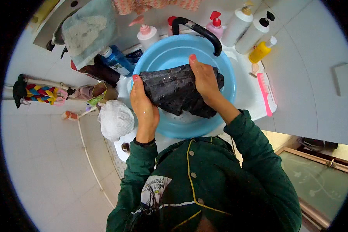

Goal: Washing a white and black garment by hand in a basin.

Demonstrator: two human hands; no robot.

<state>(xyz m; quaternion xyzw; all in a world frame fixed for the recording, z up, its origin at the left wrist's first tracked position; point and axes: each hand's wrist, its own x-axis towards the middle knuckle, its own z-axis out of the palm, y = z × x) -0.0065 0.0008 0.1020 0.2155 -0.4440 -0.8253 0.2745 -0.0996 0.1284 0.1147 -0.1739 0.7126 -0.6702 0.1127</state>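
A dark grey-black folded cloth (170,87), wet with small drops on it, is stretched between my hands over a light blue plastic basin (167,129). My left hand (145,108) grips its left end, thumb on top and fingers underneath. My right hand (205,79) pinches the right part, with its thumb pointing up along the upper edge. Beyond the right hand, the cloth's end bunches up. Below the cloth, a little whitish water or suds shows in the basin. Whether the cloth is a garment, I cannot tell.
A black curved faucet (199,29) reaches over the basin's far rim. Pump bottles, including a white one (147,36) and a yellow one (260,51), stand behind and right. A pink comb (265,94) lies on the right counter; a white mesh bundle (116,120) sits left.
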